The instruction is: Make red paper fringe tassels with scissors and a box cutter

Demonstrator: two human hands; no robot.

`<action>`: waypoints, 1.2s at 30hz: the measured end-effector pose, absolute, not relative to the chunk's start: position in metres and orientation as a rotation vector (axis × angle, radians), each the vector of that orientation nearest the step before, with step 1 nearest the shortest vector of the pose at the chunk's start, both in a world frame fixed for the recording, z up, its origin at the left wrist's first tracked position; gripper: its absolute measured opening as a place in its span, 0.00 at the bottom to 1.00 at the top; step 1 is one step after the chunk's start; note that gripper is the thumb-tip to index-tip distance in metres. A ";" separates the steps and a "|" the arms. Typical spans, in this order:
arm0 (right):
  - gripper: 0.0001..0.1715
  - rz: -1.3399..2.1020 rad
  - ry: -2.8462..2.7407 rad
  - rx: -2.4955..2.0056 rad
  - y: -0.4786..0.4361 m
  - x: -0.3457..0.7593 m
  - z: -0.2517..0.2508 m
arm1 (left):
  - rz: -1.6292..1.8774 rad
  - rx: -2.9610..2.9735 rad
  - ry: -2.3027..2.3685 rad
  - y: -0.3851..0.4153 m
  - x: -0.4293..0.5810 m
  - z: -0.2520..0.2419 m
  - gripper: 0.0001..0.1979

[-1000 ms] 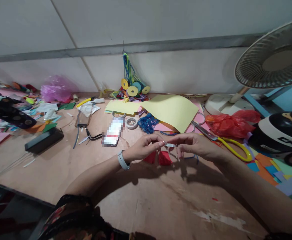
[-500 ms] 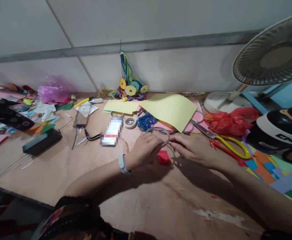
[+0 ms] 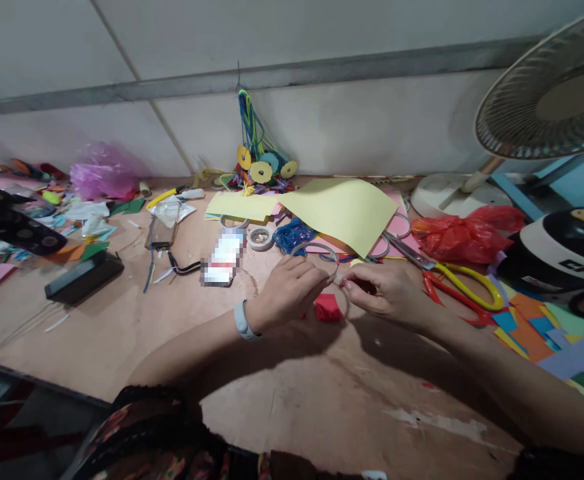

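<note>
A thin grey ring [image 3: 318, 246] stands tilted above the table, with a small red spot on its right side. My left hand [image 3: 292, 293], wearing a pale wristband [image 3: 243, 320], has its fingers closed on the ring's near side. At the ring's right edge my right hand [image 3: 387, 293] is closed in a pinch, fingertips almost meeting those of the left. Something small and whitish shows between the fingertips; its kind is unclear. Below the hands lies a red folded piece [image 3: 328, 308], on the table.
Red-and-yellow-handled scissors [image 3: 465, 287] lie right of my right hand, near a red plastic bag [image 3: 467, 233]. Yellow sheets [image 3: 345, 210], a tape roll [image 3: 260, 239] and a phone [image 3: 223, 257] lie beyond the hands. A fan [image 3: 547, 100] stands at the back right.
My right hand has curled its fingers in more tightly and shifted slightly right. The left hand keeps its hold on the ring. The camera view has tilted a little.
</note>
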State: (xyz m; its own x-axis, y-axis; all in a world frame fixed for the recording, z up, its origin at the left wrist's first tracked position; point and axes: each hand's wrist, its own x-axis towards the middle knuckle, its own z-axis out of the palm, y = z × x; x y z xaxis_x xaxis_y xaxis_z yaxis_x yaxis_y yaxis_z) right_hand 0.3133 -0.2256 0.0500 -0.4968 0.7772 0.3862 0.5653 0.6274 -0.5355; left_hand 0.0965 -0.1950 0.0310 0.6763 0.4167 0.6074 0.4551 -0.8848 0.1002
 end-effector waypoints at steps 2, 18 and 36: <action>0.13 0.430 -2.211 -1.027 -0.227 0.312 0.050 | -0.998 -2.832 -0.748 -0.193 0.095 0.032 0.11; 0.12 0.475 -2.116 -1.084 -0.232 0.309 0.057 | -0.749 -2.890 -0.792 -0.192 0.075 0.074 0.15; 0.22 0.682 -2.129 -1.152 -0.237 0.278 0.016 | -0.675 -2.617 -0.946 -0.174 0.045 0.096 0.16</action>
State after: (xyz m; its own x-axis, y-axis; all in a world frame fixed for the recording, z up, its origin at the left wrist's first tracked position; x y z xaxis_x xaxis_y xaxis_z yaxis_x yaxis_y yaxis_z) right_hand 0.2782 -0.2375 0.0163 -0.4304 0.8609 0.2713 0.5432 0.4871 -0.6839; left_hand 0.0447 -0.1737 0.0964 0.6769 0.5276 0.5133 0.6570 -0.7475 -0.0980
